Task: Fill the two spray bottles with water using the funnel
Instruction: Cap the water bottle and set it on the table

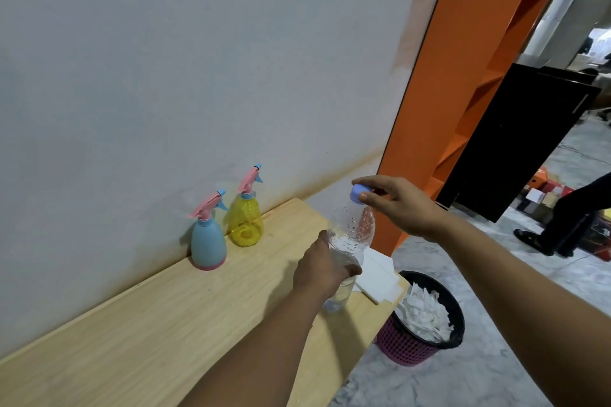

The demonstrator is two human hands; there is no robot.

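Head view: gripped upright water bottle (350, 235) in left hand (322, 269); right hand (396, 205) pinched cap (358, 192); spray bottles (209, 238) beyond, leftward, nearer left hand.

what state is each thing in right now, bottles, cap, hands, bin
blue spray bottle: upright on table, sprayer on
yellow spray bottle: upright by the wall, sprayer on
water bottle: gripped, tilted, partly full
cap: on the bottle, pinched
left hand: grips the bottle's body
right hand: pinches the cap
bin: full of white paper
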